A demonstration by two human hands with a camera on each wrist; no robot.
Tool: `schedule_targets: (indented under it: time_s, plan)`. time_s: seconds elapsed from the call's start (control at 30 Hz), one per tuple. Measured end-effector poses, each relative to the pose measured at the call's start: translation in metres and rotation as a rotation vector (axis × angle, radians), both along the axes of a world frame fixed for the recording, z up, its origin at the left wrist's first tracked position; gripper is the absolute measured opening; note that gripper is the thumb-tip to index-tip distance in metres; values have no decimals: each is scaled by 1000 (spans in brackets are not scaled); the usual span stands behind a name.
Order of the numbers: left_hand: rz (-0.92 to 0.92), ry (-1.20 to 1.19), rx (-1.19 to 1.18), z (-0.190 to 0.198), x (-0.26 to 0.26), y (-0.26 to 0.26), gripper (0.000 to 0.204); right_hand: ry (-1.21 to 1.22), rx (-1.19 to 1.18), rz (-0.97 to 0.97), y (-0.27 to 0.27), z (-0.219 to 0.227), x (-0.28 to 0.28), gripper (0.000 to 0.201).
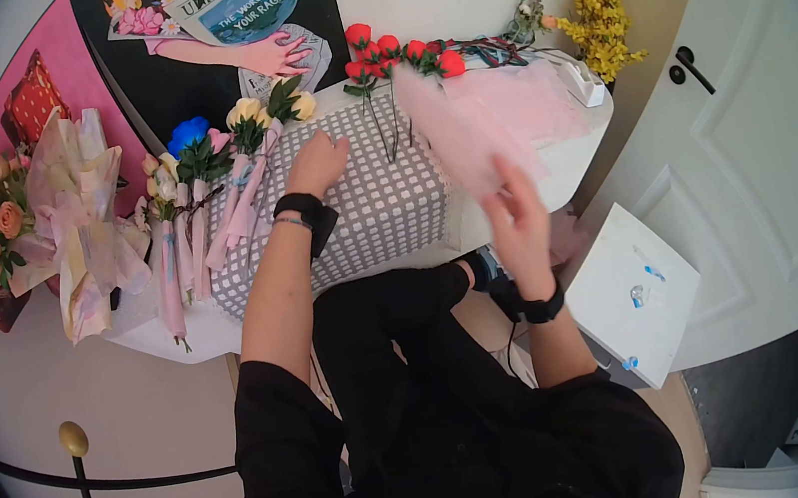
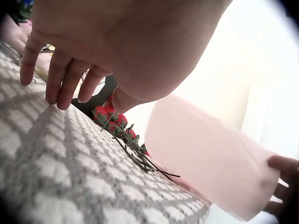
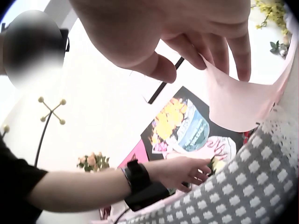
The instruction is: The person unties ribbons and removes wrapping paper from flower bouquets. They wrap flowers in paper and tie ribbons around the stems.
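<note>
My right hand (image 1: 519, 228) holds a sheet of pale pink wrapping paper (image 1: 464, 130) by its near end, right of the checked cloth. In the right wrist view the wrapping paper (image 3: 238, 105) curves down from the fingers, while the thumb stands apart. My left hand (image 1: 318, 166) is over the grey-and-white checked cloth (image 1: 383, 201), holding nothing; its fingers (image 2: 70, 84) hang loosely with tips close to the weave. Several red artificial roses (image 1: 388, 49) lie at the cloth's back edge, their dark stems pointing towards me.
More pink paper (image 1: 546, 104) lies on the table's right part beside a white box (image 1: 585, 83). Wrapped single flowers (image 1: 210, 193) line the left side, near a large bouquet (image 1: 7, 220). Yellow blossoms (image 1: 601, 21) stand back right. A small white table (image 1: 637, 293) stands by the door.
</note>
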State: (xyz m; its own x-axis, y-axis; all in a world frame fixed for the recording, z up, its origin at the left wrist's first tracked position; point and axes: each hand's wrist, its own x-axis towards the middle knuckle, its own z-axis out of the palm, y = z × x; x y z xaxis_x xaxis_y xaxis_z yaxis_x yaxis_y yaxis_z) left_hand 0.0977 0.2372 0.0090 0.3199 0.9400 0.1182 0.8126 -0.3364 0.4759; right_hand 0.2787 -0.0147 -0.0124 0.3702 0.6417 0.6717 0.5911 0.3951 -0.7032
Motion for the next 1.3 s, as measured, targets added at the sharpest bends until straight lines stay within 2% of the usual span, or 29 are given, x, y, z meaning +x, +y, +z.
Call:
schedule_targets:
  time_s: [0.07, 0.1, 0.17, 0.2, 0.27, 0.3, 0.33, 0.37, 0.43, 0.5, 0.6, 0.67, 0.73, 0.83, 0.97, 1.03, 1.07, 1.13, 1.17, 1.3]
  plan:
    - [-13, 2, 11, 2, 12, 16, 47, 300, 95, -30, -1, 8, 23, 48]
    - [-7, 3, 15, 4, 19, 22, 47, 344, 168, -18, 0, 10, 32, 49]
    - [-24, 6, -25, 9, 35, 35, 47, 157, 174, -162, -6, 22, 42, 47]
    - [-21, 2, -19, 3, 43, 48, 47, 153, 180, -158, -10, 26, 43, 47]
    - [26, 0, 90, -14, 63, 78, 48, -250, 34, -108, -18, 26, 38, 47]
    - [29, -5, 94, -15, 72, 88, 48, -208, -49, -2, -16, 18, 29, 47]
    - [43, -29, 96, -17, 79, 96, 49, -302, -20, 118, -11, 10, 25, 45]
    - [54, -48, 97, -20, 86, 103, 50, -301, -20, 120, -6, 5, 20, 45]
    - [81, -46, 89, -19, 94, 107, 45, -357, -135, 251, 3, -3, 12, 42]
    - [46, 99, -14, -19, 98, 111, 39, -358, -153, 234, 14, -14, 18, 42]
    - [91, 83, 28, -24, 99, 112, 34, -375, -151, 152, 26, -19, 37, 39]
    - [71, 44, 20, -27, 96, 118, 33, -412, -85, 25, 37, -13, 54, 33]
    - [52, -3, 16, -31, 90, 120, 32, -393, -74, 8, 48, -10, 69, 28]
    - [-17, -162, 135, -31, 80, 120, 27, -367, -77, -6, 65, -10, 90, 18]
    - [-25, -142, 164, -16, 78, 105, 21, -316, -88, -15, 73, -12, 95, 11]
    - [-119, -163, 453, -15, 85, 101, 20, -321, -86, -25, 72, -17, 94, 11]
    - [-123, -168, 453, -14, 89, 99, 20, -325, -80, -34, 71, -19, 94, 12]
    - [-198, -126, 588, -12, 101, 97, 14, -325, -81, -44, 71, -22, 93, 12]
    - [-203, -131, 588, -13, 108, 98, 14, -319, -82, -48, 71, -24, 92, 12]
    - [-180, 159, 536, -10, 129, 102, 12, -320, -80, -49, 73, -27, 91, 12]
